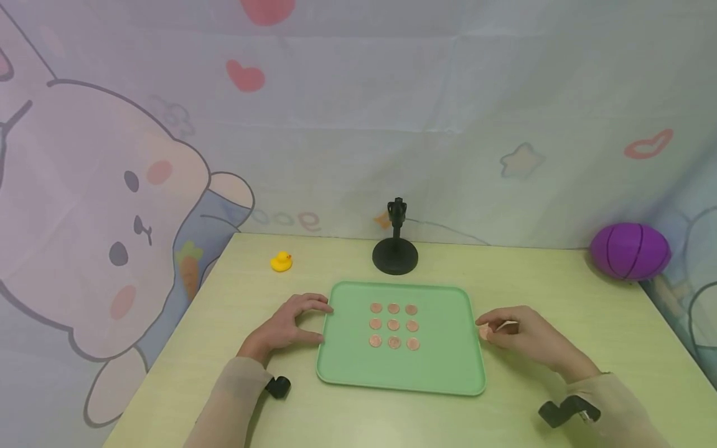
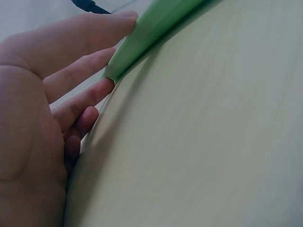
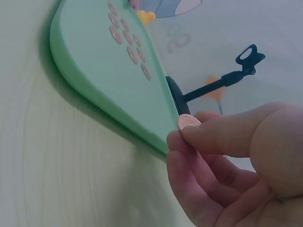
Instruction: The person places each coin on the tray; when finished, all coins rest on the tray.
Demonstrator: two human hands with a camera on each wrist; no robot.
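Note:
A light green tray (image 1: 358, 367) lies on the table, bearing several copper-coloured coins (image 1: 394, 325) in three rows of three. My left hand (image 1: 288, 323) is at the tray's left edge, thumb and fingers spread apart. In the left wrist view its fingertips (image 2: 127, 22) touch the green rim. Just off the tray's right edge, my right hand (image 1: 523, 336) pinches a single coin (image 3: 189, 121) between thumb and fingers. That coin is held up on its edge, above the table.
Behind the tray stands a black microphone stand (image 1: 396, 255) with a round base. A yellow rubber duck (image 1: 282, 262) sits at the back left, and a purple ball (image 1: 630, 252) at the back right corner. A printed cloth (image 1: 358, 124) hangs behind the table (image 1: 538, 280).

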